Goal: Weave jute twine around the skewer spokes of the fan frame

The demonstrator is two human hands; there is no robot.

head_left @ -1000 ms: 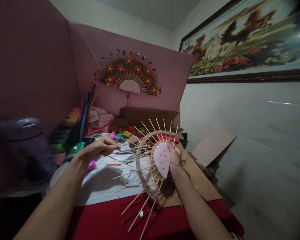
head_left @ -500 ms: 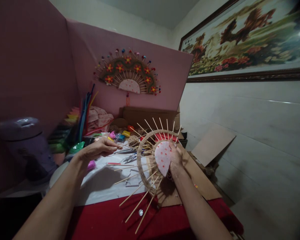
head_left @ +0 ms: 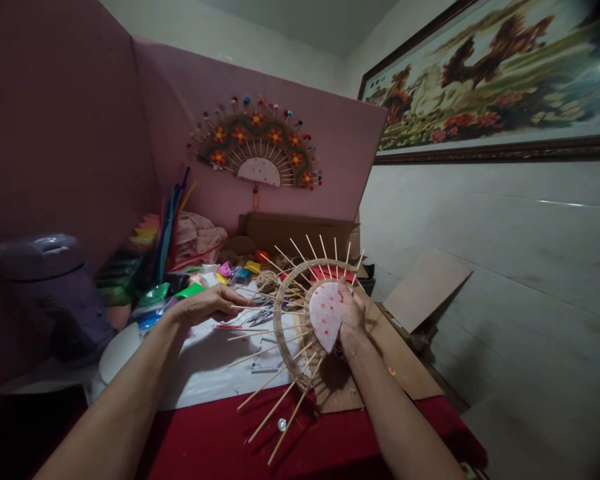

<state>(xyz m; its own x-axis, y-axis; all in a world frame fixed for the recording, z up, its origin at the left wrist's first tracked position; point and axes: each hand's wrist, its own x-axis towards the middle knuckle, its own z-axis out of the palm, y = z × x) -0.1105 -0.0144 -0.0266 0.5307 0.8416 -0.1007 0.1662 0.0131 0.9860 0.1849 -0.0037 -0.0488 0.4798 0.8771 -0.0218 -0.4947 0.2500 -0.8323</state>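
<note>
My right hand (head_left: 353, 312) grips a half-made fan by its half-round white centre with red dots (head_left: 325, 313). Thin wooden sticks (head_left: 275, 381) spread out from that centre, and a band of brown twine (head_left: 281, 333) curves across them. My left hand (head_left: 213, 303) is at the fan's left side, its fingers closed at the outer end of one stick (head_left: 241, 307). Scissors or pliers (head_left: 263, 315) lie on the white sheet behind the sticks, partly hidden.
A finished fan with flowers (head_left: 255, 143) hangs on the pink board (head_left: 170, 100). Coloured packets (head_left: 190, 290) and balls of twine (head_left: 267, 281) crowd the table's back. Cardboard (head_left: 405, 360) lies at right; a clear bead (head_left: 281, 425) rests on red cloth (head_left: 195, 440). A purple container (head_left: 55, 307) stands left.
My left hand has moved slightly right and down, from one stick end to a lower one. My right hand and the fan have hardly moved.
</note>
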